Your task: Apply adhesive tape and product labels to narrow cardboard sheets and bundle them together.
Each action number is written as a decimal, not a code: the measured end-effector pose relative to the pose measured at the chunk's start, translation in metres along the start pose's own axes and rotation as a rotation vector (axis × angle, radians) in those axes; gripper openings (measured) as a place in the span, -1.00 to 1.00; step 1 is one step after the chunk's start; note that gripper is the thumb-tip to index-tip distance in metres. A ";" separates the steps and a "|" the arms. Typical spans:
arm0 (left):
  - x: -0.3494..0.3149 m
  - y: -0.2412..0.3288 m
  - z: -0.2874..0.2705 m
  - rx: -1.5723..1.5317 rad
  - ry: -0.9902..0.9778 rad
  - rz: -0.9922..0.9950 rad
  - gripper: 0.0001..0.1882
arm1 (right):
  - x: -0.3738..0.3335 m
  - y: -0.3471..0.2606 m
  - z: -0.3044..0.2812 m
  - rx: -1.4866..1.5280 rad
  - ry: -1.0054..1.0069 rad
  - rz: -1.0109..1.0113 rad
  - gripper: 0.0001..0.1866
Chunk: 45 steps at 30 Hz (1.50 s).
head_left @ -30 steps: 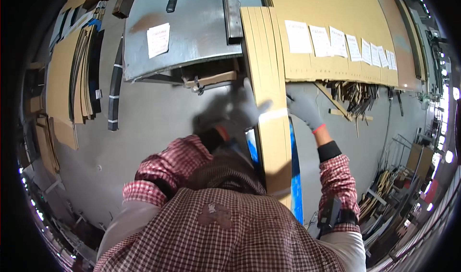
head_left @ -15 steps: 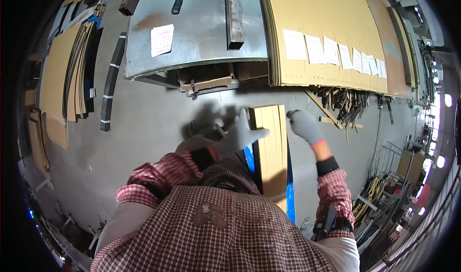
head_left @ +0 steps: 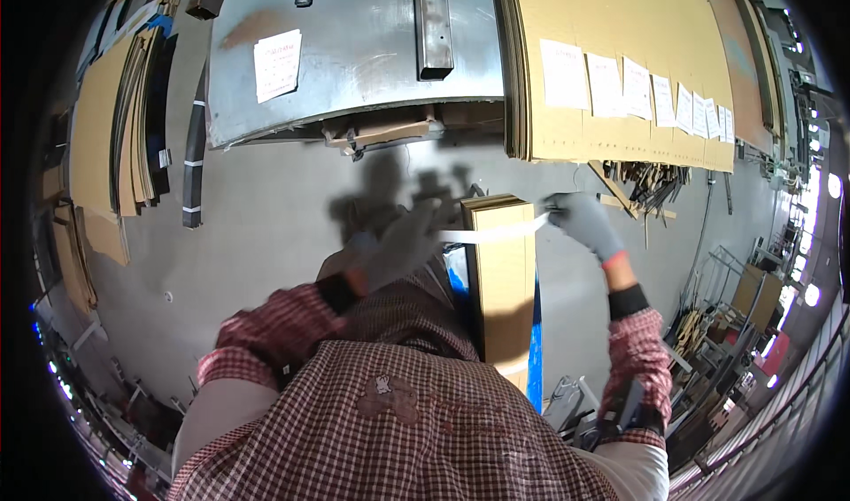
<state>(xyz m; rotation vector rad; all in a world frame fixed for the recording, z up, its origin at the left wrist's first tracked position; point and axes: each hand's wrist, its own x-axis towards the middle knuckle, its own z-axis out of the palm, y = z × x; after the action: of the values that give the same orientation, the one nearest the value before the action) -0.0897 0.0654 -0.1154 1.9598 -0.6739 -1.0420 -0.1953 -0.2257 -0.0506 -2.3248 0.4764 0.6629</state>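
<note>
A white strip [head_left: 496, 235] stretches across the top of a long stack of cardboard strips [head_left: 505, 275], between my two hands. My left hand [head_left: 398, 251], in a grey glove and blurred, is closed at the strip's left end. At the other end, my gloved right hand [head_left: 586, 227] has its fingers closed by a small dark part, with the strip running up to them. The stack lies lengthwise in front of me, with a dark left side. It rests on a support with blue edges [head_left: 536, 359].
Ahead stands a metal table [head_left: 372, 67] bearing a square metal tube [head_left: 433, 32] and paper sheets [head_left: 277, 65]. Right of it is a tall pile of cardboard sheets [head_left: 637, 23]. Scrap strips [head_left: 651, 187] lie below that. More cardboard [head_left: 102, 129] leans at the left.
My left hand has moved left, its spread fingers now drawn together. My right hand has shifted slightly right. The white strip now spans the stack between them. The view has shifted slightly.
</note>
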 end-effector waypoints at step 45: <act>0.050 0.072 0.100 0.432 0.142 0.442 -0.62 | -0.035 -0.042 -0.023 -0.062 0.019 -0.066 -0.79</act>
<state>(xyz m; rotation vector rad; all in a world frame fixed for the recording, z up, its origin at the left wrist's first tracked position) -0.1545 -0.0508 -0.1102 2.0768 -1.2622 -0.5085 -0.1953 -0.2056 0.0058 -2.3961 0.3906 0.6327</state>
